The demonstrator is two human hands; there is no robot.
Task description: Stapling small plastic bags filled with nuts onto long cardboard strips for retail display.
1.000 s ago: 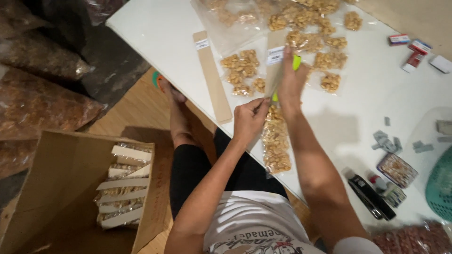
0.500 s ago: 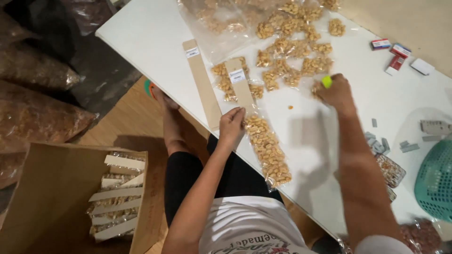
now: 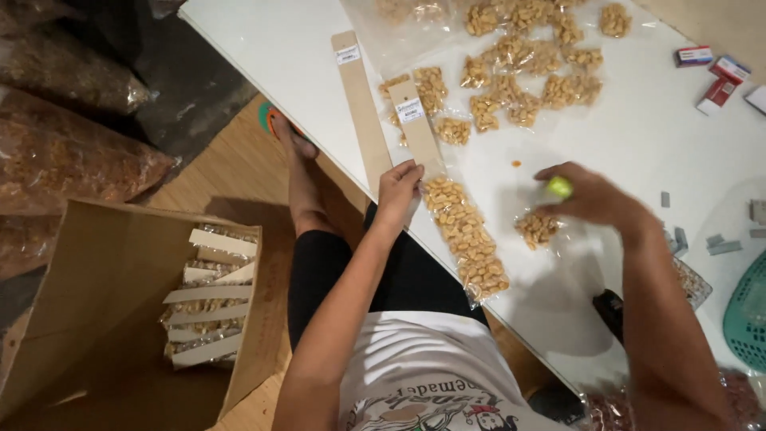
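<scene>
Cardboard strip [image 3: 414, 128] pinched under left hand [image 3: 396, 189]; right hand [image 3: 586, 195] closed around a green stapler [image 3: 558, 187].

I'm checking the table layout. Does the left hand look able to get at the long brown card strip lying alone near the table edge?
Probably yes: the left hand rests beside the long brown card strip, with only bare white table around it.

Clear peanut bags [image 3: 511, 76] litter the white table; tan header cards [image 3: 363, 112] bear small white labels [image 3: 412, 110].
</scene>
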